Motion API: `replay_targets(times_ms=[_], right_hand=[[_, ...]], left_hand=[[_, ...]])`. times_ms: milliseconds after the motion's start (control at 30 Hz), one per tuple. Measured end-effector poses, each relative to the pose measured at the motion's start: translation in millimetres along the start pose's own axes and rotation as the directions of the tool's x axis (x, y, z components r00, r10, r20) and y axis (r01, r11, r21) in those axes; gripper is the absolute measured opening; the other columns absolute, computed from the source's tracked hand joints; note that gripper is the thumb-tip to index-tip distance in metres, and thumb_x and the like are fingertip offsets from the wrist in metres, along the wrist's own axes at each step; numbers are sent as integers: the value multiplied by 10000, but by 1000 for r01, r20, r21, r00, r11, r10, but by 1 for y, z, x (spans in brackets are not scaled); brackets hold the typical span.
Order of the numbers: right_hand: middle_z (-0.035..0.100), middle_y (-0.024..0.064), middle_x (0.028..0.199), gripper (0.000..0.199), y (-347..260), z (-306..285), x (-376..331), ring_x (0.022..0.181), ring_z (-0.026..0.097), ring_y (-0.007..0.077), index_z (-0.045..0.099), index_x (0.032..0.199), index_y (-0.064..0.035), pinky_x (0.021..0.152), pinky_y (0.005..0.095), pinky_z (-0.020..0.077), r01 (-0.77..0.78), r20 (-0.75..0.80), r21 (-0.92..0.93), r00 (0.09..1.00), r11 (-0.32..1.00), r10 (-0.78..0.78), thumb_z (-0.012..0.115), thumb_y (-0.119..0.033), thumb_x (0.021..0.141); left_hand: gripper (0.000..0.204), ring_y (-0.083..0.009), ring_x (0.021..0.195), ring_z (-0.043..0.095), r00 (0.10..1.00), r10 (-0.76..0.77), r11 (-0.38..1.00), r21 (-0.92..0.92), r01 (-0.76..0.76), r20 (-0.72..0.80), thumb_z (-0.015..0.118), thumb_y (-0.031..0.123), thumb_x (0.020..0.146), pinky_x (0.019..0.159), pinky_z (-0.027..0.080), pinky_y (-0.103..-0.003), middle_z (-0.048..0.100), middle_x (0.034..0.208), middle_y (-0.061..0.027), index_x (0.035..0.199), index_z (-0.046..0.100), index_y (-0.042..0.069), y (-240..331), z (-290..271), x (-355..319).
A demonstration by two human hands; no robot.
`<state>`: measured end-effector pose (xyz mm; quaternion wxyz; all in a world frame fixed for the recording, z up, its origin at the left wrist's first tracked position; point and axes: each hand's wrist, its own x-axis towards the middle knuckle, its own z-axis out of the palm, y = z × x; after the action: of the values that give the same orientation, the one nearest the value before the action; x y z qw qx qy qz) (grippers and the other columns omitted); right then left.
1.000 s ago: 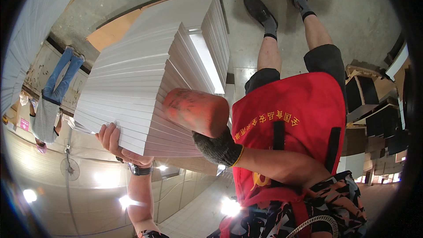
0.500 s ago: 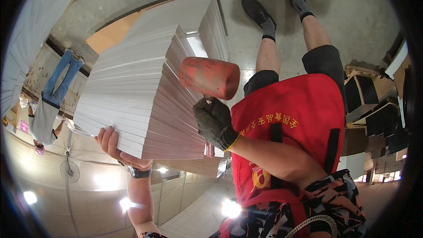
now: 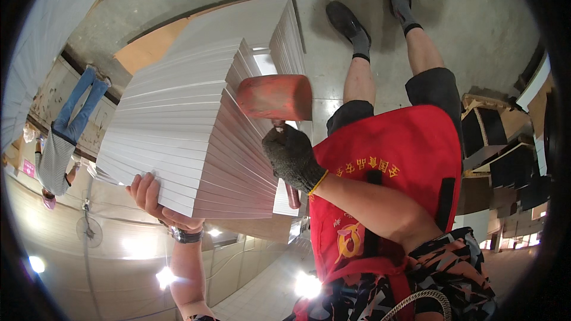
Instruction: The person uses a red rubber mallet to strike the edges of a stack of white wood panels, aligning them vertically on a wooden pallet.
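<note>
A tall stack of white boards (image 3: 160, 113), seen with many thin edges fanned along one side, fills the left and middle of the view. My bare left hand (image 3: 156, 199), with a wristwatch (image 3: 187, 235) on its wrist, has its fingers curled over the stack's lower left edge; its thumb is hidden. In a dark knit glove, my right hand (image 3: 291, 157) is closed round the handle of a mallet (image 3: 273, 98) with a worn red head. That head overlaps the fanned edges; whether it touches them I cannot tell. The handle's end sticks out below the glove.
Brown cardboard (image 3: 143, 47) lies beneath the stack on the concrete floor (image 3: 476, 30). Dark and wooden pieces (image 3: 493, 137) are piled at the right. Another person (image 3: 56, 154) in a striped top stands at the far left, near a fan (image 3: 89, 232). I wear a red apron (image 3: 386, 148).
The mallet head has moved a little left and turned more level, while its handle end has swung right. My left hand keeps its hold on the stack.
</note>
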<state>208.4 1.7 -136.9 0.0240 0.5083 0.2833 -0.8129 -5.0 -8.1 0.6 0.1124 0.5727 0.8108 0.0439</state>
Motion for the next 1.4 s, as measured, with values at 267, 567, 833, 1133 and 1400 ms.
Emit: replay_targets(times_ms=[267, 567, 833, 1133, 1400], right_hand=[[541, 111, 620, 88, -14, -18, 8, 585, 576, 256, 533, 685, -41, 499, 372, 463, 252, 64, -543, 964, 801, -260, 554, -82, 760], [470, 0, 612, 173, -98, -82, 33, 422, 472, 116, 473, 791, -88, 388, 267, 418, -351, 21, -8, 936, 936, 351, 613, -177, 839], [632, 228, 868, 428, -183, -111, 129, 828, 617, 421, 505, 1186, -39, 746, 499, 489, 478, 386, -835, 862, 273, -329, 594, -236, 816], [627, 244, 975, 400, -239, -72, 171, 883, 605, 428, 526, 1197, -59, 753, 474, 492, 500, 461, -785, 866, 365, -193, 590, -207, 830], [650, 218, 847, 410, -212, -45, 166, 811, 637, 384, 543, 1211, -122, 724, 480, 515, 652, 656, -750, 754, 110, 0, 572, -223, 814]], left_hand=[[428, -337, 1167, 457, 998, -52, 998, 40, 53, -28, 274, 318, 906, 1104, 226, -543, 557, 1146, -142, 1103, 526, 34, 4, -2, -3], [392, -378, 1157, 471, 998, -69, 997, 27, 69, 0, 326, 326, 936, 1075, 198, -583, 572, 1136, -165, 1109, 541, 48, 4, -8, 1], [387, -400, 1140, 494, 994, -107, 994, -2, 107, -14, 377, 334, 908, 1073, 209, -600, 594, 1086, -180, 1057, 587, 46, 0, -4, 3], [354, -393, 1113, 520, 991, -134, 990, -35, 134, -14, 438, 300, 852, 1052, 240, -595, 609, 1075, -153, 1051, 613, 66, 3, -4, 4], [389, -396, 1111, 525, 988, -155, 987, -48, 154, -6, 416, 385, 902, 1048, 239, -581, 616, 1088, -145, 1041, 626, 88, 3, -5, 1]])
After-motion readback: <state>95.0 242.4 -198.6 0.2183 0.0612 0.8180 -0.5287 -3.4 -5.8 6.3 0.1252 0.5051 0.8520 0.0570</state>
